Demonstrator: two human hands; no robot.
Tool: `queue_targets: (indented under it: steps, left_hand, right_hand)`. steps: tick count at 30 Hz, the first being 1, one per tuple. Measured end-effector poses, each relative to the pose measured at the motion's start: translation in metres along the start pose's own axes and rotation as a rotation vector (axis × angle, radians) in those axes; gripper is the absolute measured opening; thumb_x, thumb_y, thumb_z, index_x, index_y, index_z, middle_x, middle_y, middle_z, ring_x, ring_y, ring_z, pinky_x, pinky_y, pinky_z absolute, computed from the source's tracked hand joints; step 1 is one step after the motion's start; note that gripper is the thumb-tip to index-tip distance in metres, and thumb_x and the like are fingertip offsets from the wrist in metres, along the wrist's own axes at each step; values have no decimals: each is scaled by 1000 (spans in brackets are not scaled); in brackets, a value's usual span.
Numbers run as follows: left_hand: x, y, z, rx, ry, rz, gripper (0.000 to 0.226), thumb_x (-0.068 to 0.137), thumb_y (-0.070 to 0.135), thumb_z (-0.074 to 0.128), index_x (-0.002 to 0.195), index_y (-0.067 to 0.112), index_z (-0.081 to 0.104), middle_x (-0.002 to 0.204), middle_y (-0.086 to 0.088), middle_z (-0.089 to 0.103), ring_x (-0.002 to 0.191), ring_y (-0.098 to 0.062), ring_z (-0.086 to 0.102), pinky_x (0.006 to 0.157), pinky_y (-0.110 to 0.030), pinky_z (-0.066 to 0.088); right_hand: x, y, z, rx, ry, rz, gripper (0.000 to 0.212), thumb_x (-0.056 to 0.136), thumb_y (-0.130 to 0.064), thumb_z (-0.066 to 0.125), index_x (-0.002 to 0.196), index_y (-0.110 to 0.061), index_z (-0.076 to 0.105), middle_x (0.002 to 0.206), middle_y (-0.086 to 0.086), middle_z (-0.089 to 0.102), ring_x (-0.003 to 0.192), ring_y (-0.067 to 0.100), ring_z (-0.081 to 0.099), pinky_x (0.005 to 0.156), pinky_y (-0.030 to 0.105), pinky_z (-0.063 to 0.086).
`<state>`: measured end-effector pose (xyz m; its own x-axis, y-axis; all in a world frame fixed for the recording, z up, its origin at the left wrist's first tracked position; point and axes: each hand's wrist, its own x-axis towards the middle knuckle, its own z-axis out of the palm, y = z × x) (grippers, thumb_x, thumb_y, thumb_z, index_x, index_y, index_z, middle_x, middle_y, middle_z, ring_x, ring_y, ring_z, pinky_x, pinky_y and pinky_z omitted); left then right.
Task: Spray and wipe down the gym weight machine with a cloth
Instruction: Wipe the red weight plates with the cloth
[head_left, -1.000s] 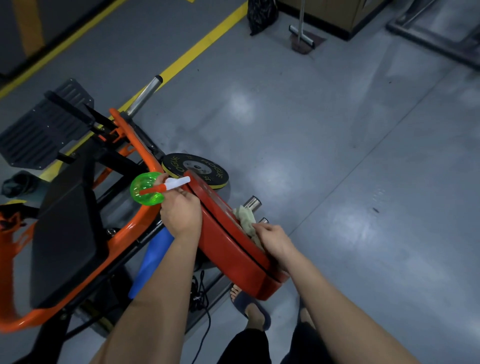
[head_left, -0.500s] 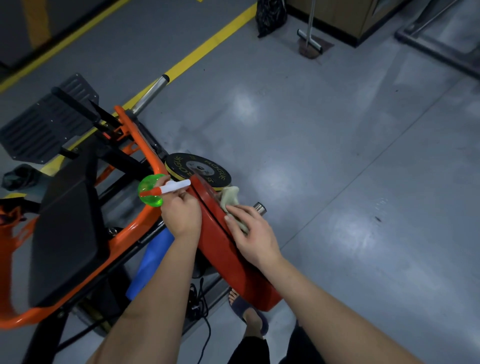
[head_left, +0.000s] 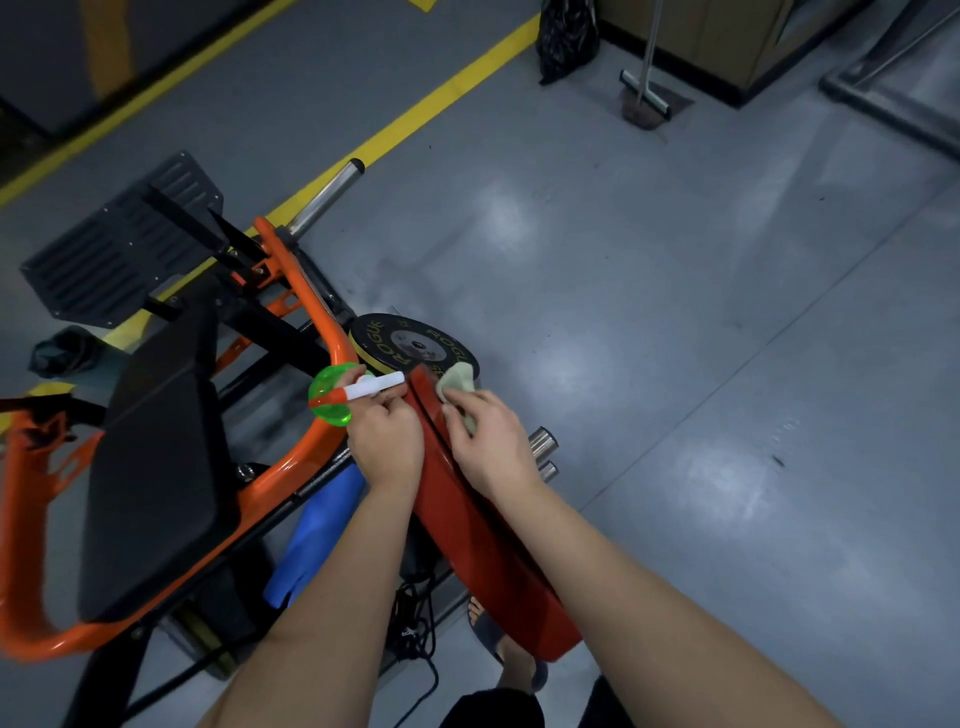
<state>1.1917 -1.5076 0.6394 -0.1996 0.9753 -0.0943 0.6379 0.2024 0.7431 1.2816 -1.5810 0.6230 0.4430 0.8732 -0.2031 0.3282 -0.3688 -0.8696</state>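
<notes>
1. While its fingers clench the green plastic spray bottle with a white nozzle (head_left: 337, 397), the left hand (head_left: 387, 444) sits just beside the orange tubular machine frame (head_left: 306, 301).
2. Between both hands, the red weight plate (head_left: 467, 535) runs edge-up from far-left to near-right.
3. Spread and fairly straight, the right hand (head_left: 488, 449) presses the pale cloth (head_left: 457, 382) on the plate's far end. The rest of its length lies nearer the person.

Dim overhead light, floor (head_left: 649, 312) glare (wide-angle edge distortion)
</notes>
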Motion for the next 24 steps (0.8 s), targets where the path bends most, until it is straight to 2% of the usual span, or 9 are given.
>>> queue_targets:
  steps: [3,6,11,14,16,18,19,21,24]
  left_hand:
    - [3,4,0,-24,4,-43,44,92,5,49,133,21,47,113,-3,75,114,-32,63,86,-30,41]
    - [6,4,0,-26,5,-38,48,90,10,47,137,20,45,118,-12,71,112,-38,63,88,-38,46]
    - [10,-3,2,-20,3,-79,53,91,9,46,141,26,40,120,-10,70,107,-35,64,83,-34,44]
    - [7,-6,4,-33,13,-43,48,92,10,47,138,24,43,115,-4,73,110,-29,65,86,-30,41]
    - [2,-4,1,-40,54,-22,45,93,5,48,136,19,46,110,0,74,111,-24,67,90,-29,45]
    - [-6,3,0,15,57,9,41,93,1,48,134,8,52,113,-5,70,112,-29,63,92,-29,44]
    - [-10,7,-2,64,44,26,37,94,0,47,130,3,56,116,-14,70,112,-36,62,93,-35,46]
    - [-15,10,-2,127,5,89,32,95,3,46,125,-4,56,115,-28,68,108,-46,62,93,-49,49]
    - [-16,9,0,253,-32,116,29,98,0,47,124,-11,52,113,-34,65,105,-51,62,91,-55,50]
  right_hand:
    - [27,-16,9,-61,-48,20,33,101,-24,53,130,-23,69,124,9,65,115,32,60,96,36,44]
    - [54,-24,21,-153,-85,52,31,99,-17,50,121,-20,72,120,15,64,112,38,60,94,43,51]
    - [102,-35,43,-182,-220,199,31,92,-9,50,117,-9,68,124,18,63,117,38,59,93,40,48]
    - [116,-22,39,-7,-337,294,29,93,-17,53,113,-14,74,125,12,69,118,34,61,97,34,48]
    - [105,-2,26,118,-421,327,30,96,-29,53,110,-18,77,122,10,71,114,31,63,101,36,50]
    - [72,25,9,203,-423,377,32,98,-39,57,119,-25,76,124,5,71,114,26,65,104,36,49]
    - [49,41,2,245,-388,429,31,98,-39,59,121,-27,75,123,2,71,115,23,66,104,33,49]
    - [2,70,-12,290,-298,526,28,101,-33,58,121,-25,75,121,3,73,115,23,67,94,26,50]
    - [-51,88,-34,308,-217,695,26,104,-23,52,120,-21,72,119,9,72,101,26,68,62,19,45]
